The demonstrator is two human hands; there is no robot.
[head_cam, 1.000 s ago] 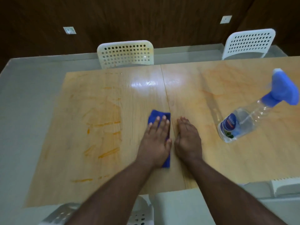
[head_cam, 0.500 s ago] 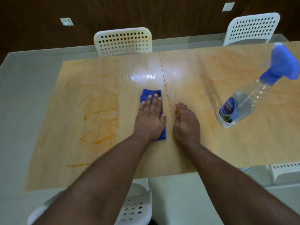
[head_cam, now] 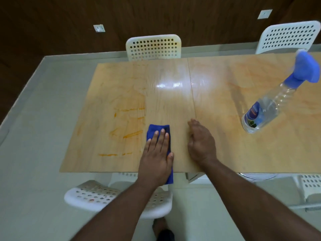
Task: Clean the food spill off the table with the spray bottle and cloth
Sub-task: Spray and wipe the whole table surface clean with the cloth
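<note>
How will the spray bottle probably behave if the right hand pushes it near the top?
The spray bottle would probably tip rather than slide: it stands tall on a narrow base, with a bulky blue trigger head on top. It looks like thin clear plastic and seems only partly filled, so it is likely light. The glossy table may let it slide if pushed low.

Left hand (head_cam: 157, 158) pressed flat, fingers straight, on the folded blue cloth (head_cam: 157, 130) at the near edge of the wooden table (head_cam: 225, 145). Right hand (head_cam: 201, 143) rests on the table just right of the cloth. Orange streaks (head_cam: 132, 134) lie immediately left of the cloth; the spray bottle (head_cam: 271, 105) stands far right of it.
</note>
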